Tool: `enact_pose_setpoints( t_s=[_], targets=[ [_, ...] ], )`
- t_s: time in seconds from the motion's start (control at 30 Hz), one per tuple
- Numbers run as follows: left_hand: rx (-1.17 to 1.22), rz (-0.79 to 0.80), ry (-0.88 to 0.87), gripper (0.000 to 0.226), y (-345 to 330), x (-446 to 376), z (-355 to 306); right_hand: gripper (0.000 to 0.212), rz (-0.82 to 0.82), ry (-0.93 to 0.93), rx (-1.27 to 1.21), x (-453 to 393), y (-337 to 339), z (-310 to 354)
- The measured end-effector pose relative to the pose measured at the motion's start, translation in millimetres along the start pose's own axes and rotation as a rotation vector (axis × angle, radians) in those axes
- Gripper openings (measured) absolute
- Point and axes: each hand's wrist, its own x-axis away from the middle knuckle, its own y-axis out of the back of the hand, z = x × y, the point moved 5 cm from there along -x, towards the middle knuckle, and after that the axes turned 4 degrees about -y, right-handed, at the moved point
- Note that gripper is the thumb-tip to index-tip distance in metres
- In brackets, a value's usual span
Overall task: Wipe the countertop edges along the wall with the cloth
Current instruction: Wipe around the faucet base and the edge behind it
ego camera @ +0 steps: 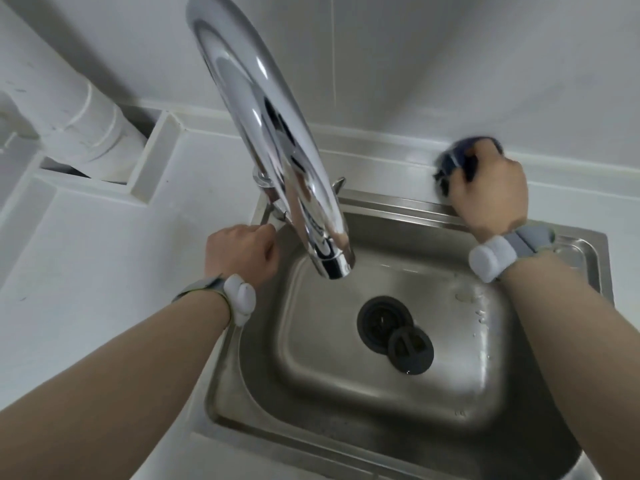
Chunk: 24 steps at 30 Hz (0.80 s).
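Dark blue bunched cloth (453,161), likely soft and light, sits on the white ledge (381,157) by the wall, gripped by right hand (491,192); left hand (242,247) curls at the chrome faucet (259,109) base.

Place: I stand in a small home kitchen.
Sink: a steel sink (540,386) is set into my white worktop (104,258), with a black drain (382,322) and a loose plug (410,349) beside it.
Tap: a tall chrome tap (263,109) arches over the bowl.
Wall: plain white, meeting the worktop at a raised edge.
Corner: a white waste pipe (86,123) runs down through a boxed opening.
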Motion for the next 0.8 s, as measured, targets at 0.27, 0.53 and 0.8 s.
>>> enact_pose_setpoints(
  t_s=[0.27, 0.53, 0.8],
  targets=[
    [0.073, -0.152, -0.061, 0.022, 7, 3, -1, 0.032, -0.042, -0.518, 0.06, 28, 19, -52],
    [0.121, -0.312, -0.152, 0.018, 20, 2, -5, 0.021, 0.126, -0.157, -0.093, 5, -64, 86],
    [-0.021, -0.172, -0.08, 0.028, -10, -10, 10, 0.035, 0.057, -0.06, 0.13, -9, -49, 44]
  ],
)
